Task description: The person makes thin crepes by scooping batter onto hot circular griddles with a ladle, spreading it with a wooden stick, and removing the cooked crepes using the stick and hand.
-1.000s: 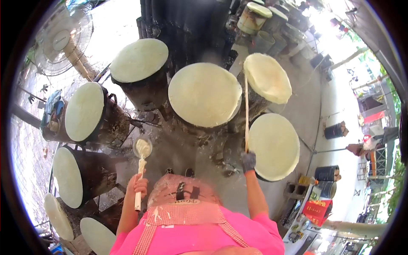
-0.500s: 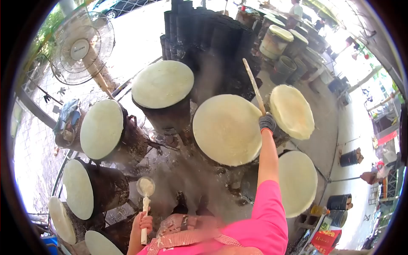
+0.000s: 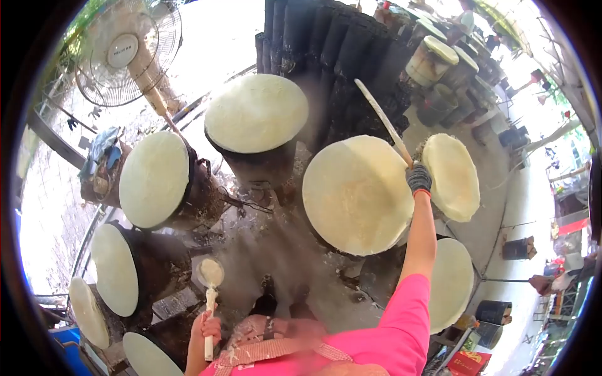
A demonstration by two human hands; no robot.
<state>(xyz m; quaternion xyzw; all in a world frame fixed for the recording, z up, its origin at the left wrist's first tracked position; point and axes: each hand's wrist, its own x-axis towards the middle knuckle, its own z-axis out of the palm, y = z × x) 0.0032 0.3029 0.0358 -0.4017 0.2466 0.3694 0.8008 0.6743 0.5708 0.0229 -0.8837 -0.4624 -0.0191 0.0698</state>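
My right hand [image 3: 419, 178], in a dark grey glove, is closed around the lower end of a long flat wooden stick [image 3: 381, 118]. The hand is at the right edge of a large round sheet of pale batter [image 3: 357, 197], and the stick points up and left past its upper edge. Just right of the glove, another pale sheet [image 3: 453, 178] has a raised, uneven rim. My bare left hand [image 3: 209, 328] grips the light handle of a ladle [image 3: 211, 273], whose round bowl holds pale batter. The ladle is low, in front of my body.
Drum-shaped stoves topped with pale round sheets [image 3: 257, 114] stand around me, several on the left [image 3: 153, 180]. Behind them rises a stack of dark cylinders [image 3: 313, 44]. A standing fan [image 3: 123, 51] is at upper left. More drums [image 3: 431, 61] stand at upper right.
The view has shifted, so the stoves and fan sit differently in the frame. Both hands keep their grips, and the gloved hand stays by the large sheet's right edge.
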